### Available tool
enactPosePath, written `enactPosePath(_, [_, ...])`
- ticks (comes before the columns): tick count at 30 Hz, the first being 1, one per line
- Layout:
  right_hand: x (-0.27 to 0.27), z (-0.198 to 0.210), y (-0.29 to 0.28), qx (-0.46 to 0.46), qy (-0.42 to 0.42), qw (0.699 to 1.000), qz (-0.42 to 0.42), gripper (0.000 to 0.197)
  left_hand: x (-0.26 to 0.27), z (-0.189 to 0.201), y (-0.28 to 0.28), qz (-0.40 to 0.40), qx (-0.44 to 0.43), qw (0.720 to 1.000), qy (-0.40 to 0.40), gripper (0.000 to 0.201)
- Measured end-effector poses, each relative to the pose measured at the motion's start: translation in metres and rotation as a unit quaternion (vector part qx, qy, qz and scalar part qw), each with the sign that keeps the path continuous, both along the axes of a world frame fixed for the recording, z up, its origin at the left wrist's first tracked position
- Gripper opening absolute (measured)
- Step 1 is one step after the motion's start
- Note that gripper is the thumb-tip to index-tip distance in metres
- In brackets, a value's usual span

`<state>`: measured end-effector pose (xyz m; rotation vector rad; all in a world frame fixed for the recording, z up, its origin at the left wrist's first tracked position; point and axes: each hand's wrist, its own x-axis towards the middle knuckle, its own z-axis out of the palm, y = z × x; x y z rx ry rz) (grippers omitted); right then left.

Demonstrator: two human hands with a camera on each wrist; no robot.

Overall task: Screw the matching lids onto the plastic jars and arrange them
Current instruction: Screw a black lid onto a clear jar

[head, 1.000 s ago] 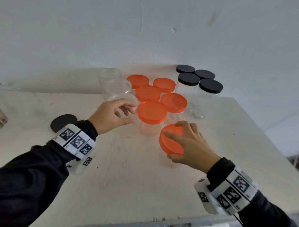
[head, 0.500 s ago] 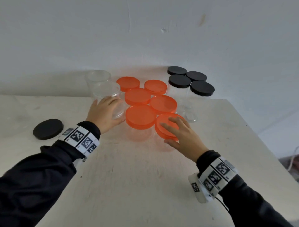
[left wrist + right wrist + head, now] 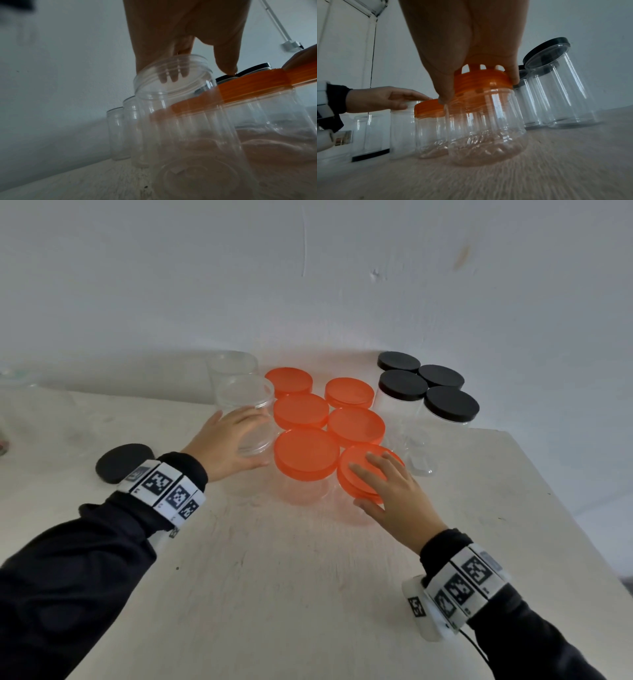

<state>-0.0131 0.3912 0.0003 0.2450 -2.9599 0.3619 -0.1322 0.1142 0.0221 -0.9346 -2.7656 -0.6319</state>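
My right hand (image 3: 380,484) lies over the lid of an orange-lidded jar (image 3: 356,453), fingers spread on top and thumb down its side. In the right wrist view thumb and fingers clasp that orange lid (image 3: 481,79), and the clear jar stands upright on the table. It stands at the front right of a cluster of several orange-lidded jars (image 3: 306,453). My left hand (image 3: 236,440) grips an open clear jar (image 3: 255,436) just left of the cluster. The left wrist view shows its fingers over the far side of the jar's rim (image 3: 173,86) and the thumb on the near side.
Two more open clear jars (image 3: 245,395) stand behind the held one. Several black-lidded jars (image 3: 452,404) stand at the back right against the wall. A loose black lid (image 3: 125,462) lies at the left. The table (image 3: 291,577) ends in an edge at the right.
My right hand has carried the orange-lidded jar away from me and stood it beside the other orange jars. My left hand has reached forward and taken hold of the open jar.
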Motion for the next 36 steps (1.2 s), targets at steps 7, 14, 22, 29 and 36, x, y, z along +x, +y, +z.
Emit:
enactPosePath(7, [-0.005, -0.003, -0.008, 0.024, 0.005, 1.0, -0.017, 0.054, 0.035, 0.015, -0.051, 0.087, 0.116, 0.988, 0.052, 0.045])
enactPosePath(14, [-0.005, -0.006, -0.015, 0.055, 0.026, 0.998, -0.032, 0.055, 0.061, -0.009, -0.132, 0.208, -0.009, 0.972, -0.107, 0.04])
enactPosePath(22, [-0.004, -0.004, -0.016, 0.059, 0.025, 0.997, -0.038, 0.055, 0.085, -0.034, -0.183, 0.267, -0.242, 0.875, -0.325, 0.098])
enactPosePath(29, [-0.001, 0.004, -0.024, 0.089, -0.022, 0.994, -0.062, 0.06, 0.098, -0.034, -0.188, 0.27, -0.201, 0.893, -0.298, 0.08])
enactPosePath(36, [0.003, 0.024, -0.069, 0.024, 0.124, 0.992, 0.008, 0.047, 0.109, -0.02, -0.213, 0.255, -0.056, 0.943, -0.205, 0.074])
